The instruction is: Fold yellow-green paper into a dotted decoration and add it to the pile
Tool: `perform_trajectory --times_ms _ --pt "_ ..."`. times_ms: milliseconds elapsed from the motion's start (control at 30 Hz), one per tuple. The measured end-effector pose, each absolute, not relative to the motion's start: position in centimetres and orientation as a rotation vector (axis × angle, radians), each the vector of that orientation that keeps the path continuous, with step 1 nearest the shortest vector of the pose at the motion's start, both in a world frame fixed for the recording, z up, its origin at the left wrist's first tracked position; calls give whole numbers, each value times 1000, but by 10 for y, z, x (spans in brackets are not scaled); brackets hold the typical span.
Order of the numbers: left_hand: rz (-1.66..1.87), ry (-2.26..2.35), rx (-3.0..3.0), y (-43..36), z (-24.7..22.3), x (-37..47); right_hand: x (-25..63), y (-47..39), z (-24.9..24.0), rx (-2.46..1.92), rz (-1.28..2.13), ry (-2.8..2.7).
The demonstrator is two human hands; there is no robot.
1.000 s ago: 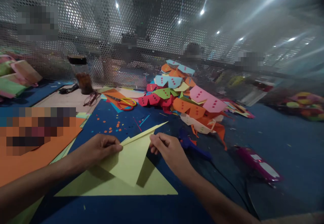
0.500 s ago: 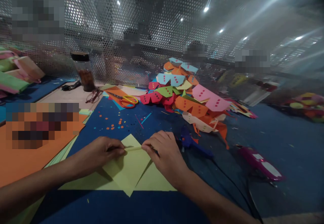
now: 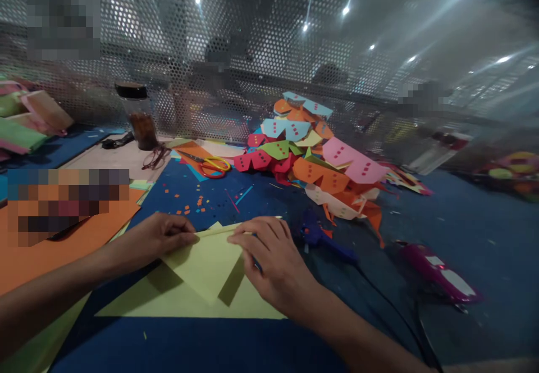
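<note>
Between my two hands is a square of pale yellow paper (image 3: 206, 263), its upper edge rolled or folded into a narrow strip. My left hand (image 3: 162, 235) pinches that edge at its left end. Thumb and fingers of my right hand (image 3: 267, 249) close on the right part of the same edge. The square is lifted a little and throws a shadow on a larger yellow sheet (image 3: 138, 300) lying flat beneath it. A blue glue gun (image 3: 314, 232) with a cord rests just right of my right hand.
Red-and-yellow scissors (image 3: 213, 165) lie past small paper scraps (image 3: 197, 201). Behind stands a pile of colourful cut-paper shapes (image 3: 290, 148). A jar with a dark lid (image 3: 141, 117) is at back left, orange sheets (image 3: 96, 249) at left, a magenta device (image 3: 442, 274) at right.
Both hands have risen slightly with the small yellow square. Its bottom corner has lifted off the front edge of the larger sheet, and its rolled edge now tilts up to the right.
</note>
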State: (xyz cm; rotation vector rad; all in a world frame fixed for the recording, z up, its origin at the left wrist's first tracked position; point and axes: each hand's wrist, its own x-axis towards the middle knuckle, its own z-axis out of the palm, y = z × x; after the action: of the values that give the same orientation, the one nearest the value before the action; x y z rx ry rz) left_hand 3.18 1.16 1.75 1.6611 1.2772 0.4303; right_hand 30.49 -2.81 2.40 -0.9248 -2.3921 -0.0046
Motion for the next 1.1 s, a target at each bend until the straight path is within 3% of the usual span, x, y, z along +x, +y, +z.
perform_trajectory --times_ms 333,767,1100 --pt "414 1306 1886 3 14 38 301 -28 19 -719 162 -2633" --pt "783 1140 2519 -6 -10 47 291 -30 11 -927 324 -2612" --pt "621 1050 2745 -24 -14 40 287 -30 3 -1070 443 -2475"
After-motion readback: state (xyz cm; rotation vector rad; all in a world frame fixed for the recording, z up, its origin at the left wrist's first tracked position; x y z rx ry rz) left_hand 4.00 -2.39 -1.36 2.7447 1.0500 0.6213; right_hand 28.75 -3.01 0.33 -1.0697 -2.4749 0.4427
